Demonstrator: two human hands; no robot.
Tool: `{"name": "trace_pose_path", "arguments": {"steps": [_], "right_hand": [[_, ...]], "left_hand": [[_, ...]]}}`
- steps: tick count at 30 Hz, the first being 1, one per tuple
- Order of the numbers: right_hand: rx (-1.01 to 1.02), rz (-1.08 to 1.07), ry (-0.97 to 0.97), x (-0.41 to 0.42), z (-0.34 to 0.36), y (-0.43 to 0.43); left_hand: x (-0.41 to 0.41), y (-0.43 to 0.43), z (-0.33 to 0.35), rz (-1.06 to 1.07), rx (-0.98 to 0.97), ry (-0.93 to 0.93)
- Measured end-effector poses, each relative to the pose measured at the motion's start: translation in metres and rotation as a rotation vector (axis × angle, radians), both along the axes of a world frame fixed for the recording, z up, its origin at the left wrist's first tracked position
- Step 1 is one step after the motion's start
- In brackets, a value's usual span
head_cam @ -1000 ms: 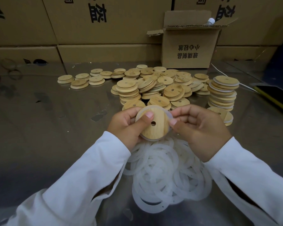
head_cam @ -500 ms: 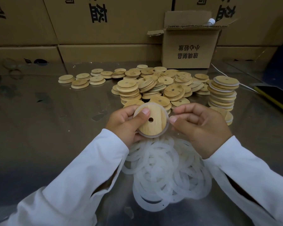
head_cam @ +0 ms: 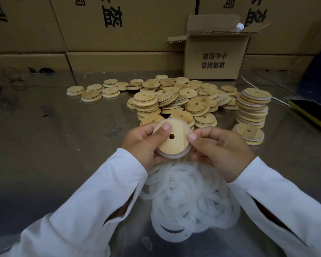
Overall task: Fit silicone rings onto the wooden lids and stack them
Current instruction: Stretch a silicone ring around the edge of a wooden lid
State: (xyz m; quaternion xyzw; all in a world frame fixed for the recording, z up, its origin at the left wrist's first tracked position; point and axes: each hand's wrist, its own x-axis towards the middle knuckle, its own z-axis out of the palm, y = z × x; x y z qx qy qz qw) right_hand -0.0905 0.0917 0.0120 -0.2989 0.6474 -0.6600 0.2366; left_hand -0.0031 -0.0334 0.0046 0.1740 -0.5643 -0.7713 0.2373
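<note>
The wooden lid [head_cam: 171, 139], a round disc with no long axis, faces the camera. A silicone ring [head_cam: 167, 156] is seemingly seated round its rim. The left hand [head_cam: 141, 143] and right hand [head_cam: 222, 151] pinch its opposite edges above the ring pile [head_cam: 189, 197].

Our left hand [head_cam: 143, 143] curled round the lid [head_cam: 175, 145], thumb [head_cam: 164, 127] across its face, our right hand [head_cam: 222, 151] pinching its right edge, both forearms in white sleeves [head_cam: 93, 197] angled inward.
</note>
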Motion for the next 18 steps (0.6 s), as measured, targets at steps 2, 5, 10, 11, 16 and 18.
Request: {"name": "trace_pose_path", "arguments": {"steps": [2, 5, 10, 11, 16, 18], "right_hand": [[-0.049, 0.024, -0.086, 0.0008, 0.0021, 0.0000], [-0.073, 0.038, -0.100, 0.0009, 0.0026, 0.0006], [-0.081, 0.091, -0.149, -0.0006, 0.0041, 0.0021], [-0.088, 0.108, -0.161, -0.0009, 0.0047, 0.0025], [-0.106, 0.141, -0.170, -0.0014, 0.0054, 0.0035], [-0.103, 0.136, -0.174, -0.0013, 0.0043, 0.0031]], "left_hand": [[-0.0003, 0.0008, 0.0020, -0.029, 0.090, 0.004], [-0.0005, 0.0016, 0.0034, -0.036, 0.178, -0.001], [0.0010, 0.0011, 0.0068, -0.077, 0.323, 0.011], [0.0015, 0.0013, 0.0076, -0.089, 0.345, 0.011], [0.0012, 0.0004, 0.0076, -0.092, 0.377, 0.007], [0.0013, 0.0001, 0.0073, -0.086, 0.374, -0.002]]}}
